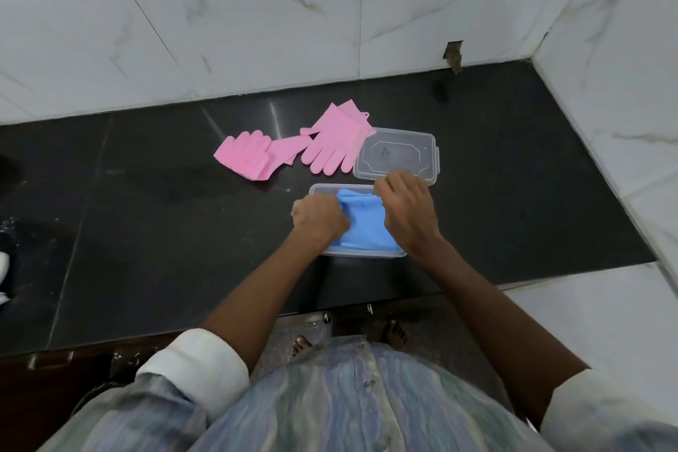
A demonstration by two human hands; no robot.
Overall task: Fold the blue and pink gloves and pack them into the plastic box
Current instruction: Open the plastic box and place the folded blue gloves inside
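The black stone desk [146, 231] carried everything toward its right end. Two pink gloves [293, 150] lay unfolded near the back edge, one resting against the clear lid [396, 154]. In the plastic box [319, 189] the folded blue gloves [367, 227] were pressed down, the left hand [319, 218] and right hand [407, 209] each with its grip curled upon them. Once released, the springy folds could be expected to bulge, leaving too little room.

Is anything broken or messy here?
Yes. The wall tile has a chipped hole where it meets the counter, and a dark smudge lies just below it. The pink gloves lie loose and unfolded, one overlapping the lid.
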